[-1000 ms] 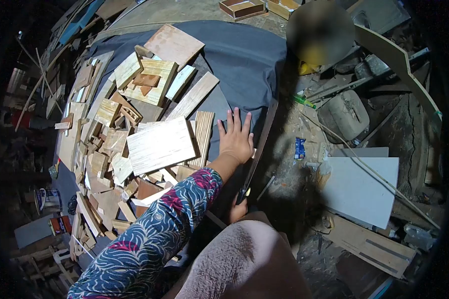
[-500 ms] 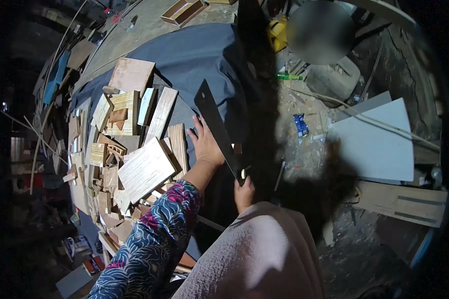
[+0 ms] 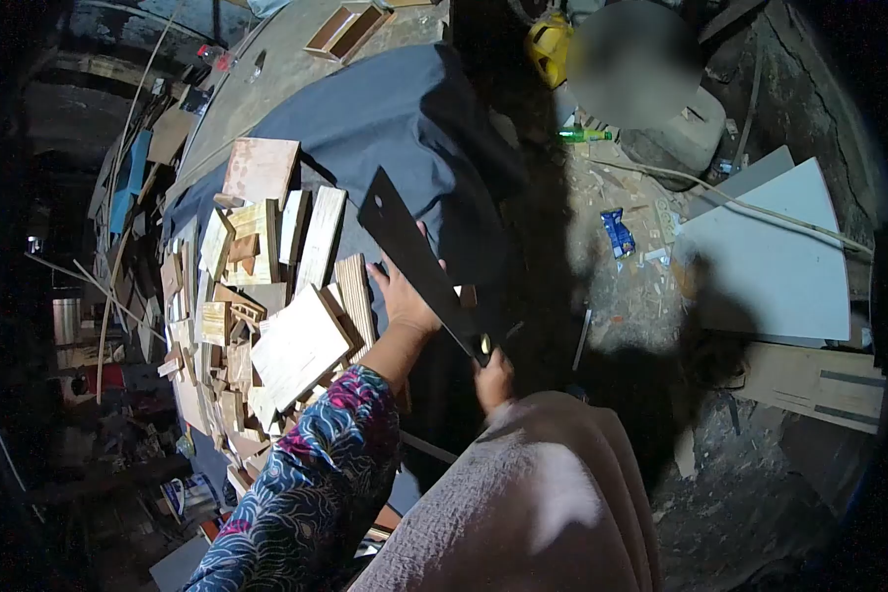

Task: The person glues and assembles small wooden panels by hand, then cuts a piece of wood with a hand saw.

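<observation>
My right hand (image 3: 494, 382) is closed round the handle of a hand saw (image 3: 414, 261), whose dark blade points up and to the left. The blade passes over part of my left hand (image 3: 407, 301), which is spread with its fingers apart. What lies under that palm is dark and hard to make out. A small wood end (image 3: 466, 295) shows just right of the blade. Beside my left hand are a ribbed wood strip (image 3: 353, 286) and a pale board (image 3: 300, 345). Dark blue cloth (image 3: 365, 109) lies beyond the saw tip.
Many wood offcuts (image 3: 237, 365) are piled at the left. An open wooden box (image 3: 347, 32) is at the top. On the floor at right are a white panel (image 3: 779, 257), a blue wrapper (image 3: 617, 233), a green bottle (image 3: 587, 134) and a slotted board (image 3: 814, 385).
The saw and my right hand have shifted slightly, and the blade leans further left. My left hand stays spread beside the ribbed strip. The view has turned a little.
</observation>
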`<act>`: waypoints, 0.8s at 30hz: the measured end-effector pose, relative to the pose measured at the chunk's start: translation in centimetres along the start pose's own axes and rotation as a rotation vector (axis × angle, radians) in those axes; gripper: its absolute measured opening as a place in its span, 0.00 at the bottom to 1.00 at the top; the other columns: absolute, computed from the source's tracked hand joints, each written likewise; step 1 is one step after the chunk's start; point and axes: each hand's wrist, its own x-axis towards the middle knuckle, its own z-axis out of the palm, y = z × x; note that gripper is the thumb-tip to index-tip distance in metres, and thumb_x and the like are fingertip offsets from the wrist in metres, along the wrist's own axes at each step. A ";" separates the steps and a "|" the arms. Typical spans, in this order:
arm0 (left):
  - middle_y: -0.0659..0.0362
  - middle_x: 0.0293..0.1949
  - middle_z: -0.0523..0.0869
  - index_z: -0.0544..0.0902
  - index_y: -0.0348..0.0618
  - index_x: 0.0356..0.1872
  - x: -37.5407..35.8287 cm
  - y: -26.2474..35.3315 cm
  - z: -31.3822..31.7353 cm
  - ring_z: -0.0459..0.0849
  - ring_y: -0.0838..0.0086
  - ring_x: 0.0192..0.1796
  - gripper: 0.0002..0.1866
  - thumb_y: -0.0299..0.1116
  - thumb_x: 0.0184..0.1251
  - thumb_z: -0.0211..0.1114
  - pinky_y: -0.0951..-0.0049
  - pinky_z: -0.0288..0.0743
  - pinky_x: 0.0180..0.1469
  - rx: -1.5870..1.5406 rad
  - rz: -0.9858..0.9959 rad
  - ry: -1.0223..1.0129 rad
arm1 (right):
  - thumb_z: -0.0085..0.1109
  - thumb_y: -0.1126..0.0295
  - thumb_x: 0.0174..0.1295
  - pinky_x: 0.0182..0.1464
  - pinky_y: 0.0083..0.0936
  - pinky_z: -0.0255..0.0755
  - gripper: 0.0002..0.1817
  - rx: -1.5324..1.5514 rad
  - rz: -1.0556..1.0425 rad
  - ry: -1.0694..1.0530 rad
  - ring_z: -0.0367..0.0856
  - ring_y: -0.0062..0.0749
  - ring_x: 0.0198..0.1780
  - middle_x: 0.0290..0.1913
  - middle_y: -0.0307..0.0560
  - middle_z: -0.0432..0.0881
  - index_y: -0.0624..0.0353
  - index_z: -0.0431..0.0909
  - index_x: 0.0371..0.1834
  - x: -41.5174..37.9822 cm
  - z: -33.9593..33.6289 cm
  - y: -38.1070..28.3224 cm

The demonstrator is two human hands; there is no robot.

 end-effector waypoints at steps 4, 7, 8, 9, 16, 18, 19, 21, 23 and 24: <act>0.41 0.59 0.58 0.48 0.47 0.64 0.2 -0.6 0.2 0.52 0.49 0.63 0.33 0.54 0.61 0.34 0.52 0.36 0.63 -0.030 0.061 0.035 | 0.55 0.72 0.45 0.34 0.39 0.68 0.12 0.012 -0.067 0.130 0.74 0.53 0.33 0.28 0.60 0.75 0.67 0.69 0.32 -0.4 1.9 0.4; 0.41 0.60 0.57 0.47 0.48 0.64 0.7 -0.2 -0.3 0.51 0.49 0.63 0.33 0.54 0.61 0.35 0.53 0.35 0.63 -0.131 0.053 -0.012 | 0.55 0.71 0.44 0.33 0.40 0.68 0.12 -0.020 -0.060 0.130 0.74 0.51 0.32 0.27 0.58 0.75 0.66 0.70 0.32 1.4 0.2 -2.2; 0.41 0.60 0.56 0.47 0.48 0.65 0.3 -0.3 -0.4 0.50 0.49 0.64 0.33 0.55 0.61 0.35 0.53 0.35 0.63 -0.180 0.025 -0.058 | 0.55 0.71 0.44 0.32 0.40 0.68 0.12 -0.042 -0.048 0.081 0.75 0.51 0.31 0.27 0.57 0.75 0.65 0.70 0.32 1.4 -0.6 -3.3; 0.41 0.60 0.56 0.47 0.48 0.65 -0.3 -0.7 -0.2 0.50 0.49 0.64 0.33 0.55 0.61 0.35 0.53 0.35 0.63 -0.173 0.013 -0.070 | 0.55 0.71 0.44 0.32 0.40 0.68 0.12 -0.039 -0.043 0.064 0.75 0.51 0.31 0.27 0.57 0.75 0.65 0.70 0.32 0.2 0.4 -1.8; 0.43 0.63 0.52 0.45 0.47 0.65 0.4 -0.7 0.7 0.47 0.53 0.66 0.33 0.46 0.59 0.42 0.52 0.36 0.63 -0.087 0.026 0.031 | 0.64 0.69 0.38 0.35 0.40 0.66 0.20 -0.147 -0.046 0.083 0.73 0.51 0.33 0.28 0.55 0.74 0.62 0.67 0.34 0.4 0.2 -0.8; 0.43 0.62 0.53 0.45 0.47 0.65 0.2 -0.7 1.0 0.48 0.53 0.65 0.34 0.46 0.59 0.42 0.55 0.38 0.63 -0.030 0.035 0.060 | 0.64 0.70 0.38 0.35 0.40 0.66 0.20 -0.102 -0.068 0.087 0.73 0.52 0.34 0.29 0.56 0.73 0.63 0.67 0.34 0.0 0.2 -0.5; 0.42 0.61 0.54 0.46 0.47 0.65 0.4 -0.7 1.1 0.49 0.52 0.65 0.34 0.47 0.59 0.42 0.57 0.40 0.64 0.018 0.050 0.095 | 0.63 0.71 0.38 0.36 0.40 0.66 0.19 -0.065 -0.092 0.101 0.73 0.52 0.34 0.30 0.57 0.73 0.64 0.67 0.33 0.3 0.2 -0.5; 0.43 0.62 0.53 0.46 0.47 0.65 0.0 -0.9 1.5 0.48 0.53 0.65 0.34 0.47 0.59 0.42 0.55 0.38 0.63 -0.067 0.028 0.055 | 0.62 0.72 0.39 0.36 0.40 0.66 0.18 -0.041 -0.092 0.122 0.72 0.53 0.34 0.30 0.57 0.73 0.65 0.67 0.33 0.3 0.7 -0.4; 0.44 0.63 0.52 0.45 0.47 0.65 0.7 -0.4 0.7 0.46 0.53 0.66 0.34 0.47 0.59 0.42 0.52 0.37 0.63 -0.160 0.013 0.035 | 0.62 0.72 0.39 0.36 0.40 0.66 0.18 -0.042 -0.081 0.142 0.72 0.53 0.34 0.30 0.57 0.73 0.65 0.67 0.34 1.5 0.9 -0.3; 0.46 0.64 0.50 0.45 0.47 0.65 0.6 -0.4 0.5 0.44 0.53 0.66 0.34 0.47 0.59 0.43 0.49 0.35 0.62 -0.138 0.046 0.025 | 0.62 0.72 0.39 0.36 0.40 0.66 0.19 -0.045 -0.071 0.142 0.72 0.53 0.34 0.30 0.57 0.73 0.65 0.67 0.34 1.7 1.2 -0.1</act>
